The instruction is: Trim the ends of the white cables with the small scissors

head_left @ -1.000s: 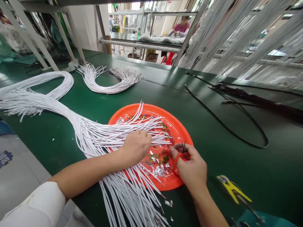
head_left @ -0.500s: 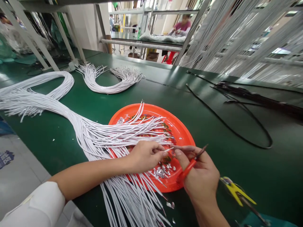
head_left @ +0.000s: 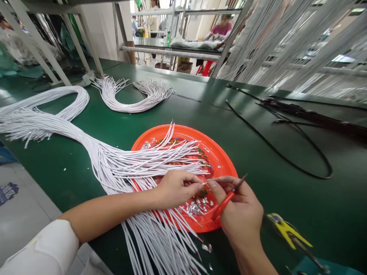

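My left hand (head_left: 174, 191) pinches one white cable (head_left: 204, 183) close to its end, between thumb and forefinger. My right hand (head_left: 242, 214) is closed around a red-handled tool (head_left: 225, 206) whose dark pointed tip sticks up past the fingers; its exact kind is hard to tell. The right thumb and forefinger also meet at the cable's tip, touching it. Below both hands lies a red-orange tray (head_left: 229, 164) with a printed pattern and silvery foil scraps (head_left: 196, 207). A thick bundle of white cables (head_left: 100, 156) runs across the tray, passing behind and under my left forearm.
A yellow-handled tool (head_left: 288, 231) lies right of my right hand on the green table (head_left: 200, 109). Coiled white cables (head_left: 132, 107) rest farther back, black cables (head_left: 311, 152) at right. White strands (head_left: 275, 46) hang from a rack. A person (head_left: 222, 28) sits beyond the frame.
My right hand has shifted slightly left and its thumb has closed in on the cable tip. The red-handled tool has moved slightly left with it.
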A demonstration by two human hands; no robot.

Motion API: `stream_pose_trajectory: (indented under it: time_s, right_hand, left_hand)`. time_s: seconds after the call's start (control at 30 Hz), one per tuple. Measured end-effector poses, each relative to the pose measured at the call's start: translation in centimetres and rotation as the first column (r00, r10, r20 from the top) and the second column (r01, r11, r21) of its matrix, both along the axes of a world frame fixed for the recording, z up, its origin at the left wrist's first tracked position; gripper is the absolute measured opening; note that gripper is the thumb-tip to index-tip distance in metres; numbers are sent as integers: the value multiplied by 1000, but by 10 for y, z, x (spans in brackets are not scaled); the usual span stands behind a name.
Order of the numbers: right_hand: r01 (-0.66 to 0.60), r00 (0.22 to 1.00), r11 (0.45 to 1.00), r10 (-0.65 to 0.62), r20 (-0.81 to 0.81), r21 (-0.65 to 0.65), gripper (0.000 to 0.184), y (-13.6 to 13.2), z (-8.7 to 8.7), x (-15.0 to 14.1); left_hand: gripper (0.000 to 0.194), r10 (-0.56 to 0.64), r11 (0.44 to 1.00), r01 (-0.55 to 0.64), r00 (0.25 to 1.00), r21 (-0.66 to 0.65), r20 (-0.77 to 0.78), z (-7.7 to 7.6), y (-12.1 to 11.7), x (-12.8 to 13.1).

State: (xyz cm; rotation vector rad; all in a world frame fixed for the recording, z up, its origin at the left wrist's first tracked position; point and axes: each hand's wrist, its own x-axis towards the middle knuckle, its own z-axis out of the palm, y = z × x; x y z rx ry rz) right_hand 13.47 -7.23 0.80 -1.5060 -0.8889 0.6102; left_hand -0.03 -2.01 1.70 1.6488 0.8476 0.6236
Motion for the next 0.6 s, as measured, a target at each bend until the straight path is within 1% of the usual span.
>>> stream_pose_trajectory:
  time_s: [0.07, 0.13, 0.2, 0.27, 0.33, 0.43, 0.47, 0.53, 0.6]
  right_hand:
    - [-5, 998, 1000, 6, 69, -15, 21, -2, 1, 0]
    - [-16, 977, 998, 27, 211, -57, 18, -4, 0, 0]
    - [-42, 920, 996, 68, 387, -75, 17, -5, -2, 1]
    - [-72, 863, 995, 94, 497, -64, 18, -5, -3, 1]
    - [-62, 862, 996, 86, 500, -66, 19, -4, -4, 1]
    - [18, 909, 995, 25, 416, -100, 18, -2, -1, 1]
    - [25, 920, 994, 18, 391, -104, 18, -1, 0, 1]
    - [14, 939, 994, 26, 343, -113, 18, 0, 0, 0]
    - [-6, 964, 993, 37, 264, -115, 19, 2, -2, 0]
  left_hand:
    - [20, 18, 991, -9, 998, 132, -61, 2, 0, -1]
    - [22, 23, 973, 8, 991, 232, -129, 4, -1, -2]
    - [23, 0, 961, 55, 980, 272, -199, 5, -1, -2]
    - [22, -5, 957, 76, 969, 279, -247, 4, -2, -2]
    - [20, 33, 960, 36, 970, 277, -242, 3, -2, -2]
    - [19, 125, 968, -81, 976, 237, -178, 0, -3, 0]
    - [18, 143, 971, -108, 977, 214, -157, 0, -3, 0]
    - [18, 158, 975, -137, 981, 174, -112, 0, -3, 1]
    - [18, 158, 976, -145, 985, 162, -71, 0, -3, 1]
